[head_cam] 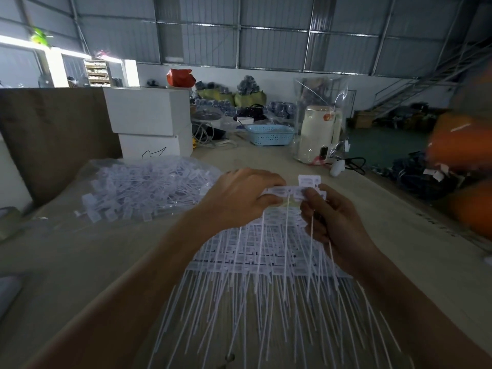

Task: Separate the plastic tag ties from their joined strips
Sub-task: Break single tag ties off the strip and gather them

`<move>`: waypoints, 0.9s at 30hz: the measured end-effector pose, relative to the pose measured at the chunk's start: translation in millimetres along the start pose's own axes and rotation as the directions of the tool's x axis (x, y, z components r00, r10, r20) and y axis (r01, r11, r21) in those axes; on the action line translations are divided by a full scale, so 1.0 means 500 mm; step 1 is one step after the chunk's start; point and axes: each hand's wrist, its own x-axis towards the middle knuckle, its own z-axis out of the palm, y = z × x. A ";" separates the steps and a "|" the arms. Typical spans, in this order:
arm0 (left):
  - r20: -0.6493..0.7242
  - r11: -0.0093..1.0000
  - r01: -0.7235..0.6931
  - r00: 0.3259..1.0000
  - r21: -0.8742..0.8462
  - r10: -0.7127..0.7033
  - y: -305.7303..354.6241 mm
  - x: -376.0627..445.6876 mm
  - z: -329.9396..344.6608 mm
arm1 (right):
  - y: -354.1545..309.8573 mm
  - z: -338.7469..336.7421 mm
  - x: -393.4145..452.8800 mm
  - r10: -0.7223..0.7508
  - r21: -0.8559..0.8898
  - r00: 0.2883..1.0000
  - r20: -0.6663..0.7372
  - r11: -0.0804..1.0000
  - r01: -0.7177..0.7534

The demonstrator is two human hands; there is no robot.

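White plastic strip of joined tag ties held above table btwn both hands: left hand fingers curled round its left end, right hand pinching right end w/ thumb + fingers. More joined strips lie on table just below hands; bag of loose ties to the left.

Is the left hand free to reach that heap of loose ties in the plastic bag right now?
Probably not at once: the left hand is gripping the joined strip together with the right hand. The bag of loose ties lies just beside it, nothing between.
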 end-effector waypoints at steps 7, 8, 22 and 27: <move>0.093 0.999 -0.016 0.996 0.033 0.013 -0.009 0.000 0.003 | 0.005 0.004 -0.004 -0.221 -0.362 0.975 0.010 0.908 0.210; 0.109 0.999 -0.015 0.994 0.029 0.011 -0.011 0.000 0.003 | 0.007 0.005 -0.003 -0.240 -0.396 0.971 0.014 0.890 0.226; 0.147 0.941 0.055 0.989 -0.333 -0.006 -0.007 -0.003 -0.015 | 0.018 0.002 0.002 -0.379 -0.677 0.921 0.088 0.655 0.334; 0.157 0.941 0.021 0.987 -0.337 0.034 0.001 0.002 -0.005 | 0.018 -0.020 0.015 -0.450 -0.792 0.891 0.058 0.523 0.315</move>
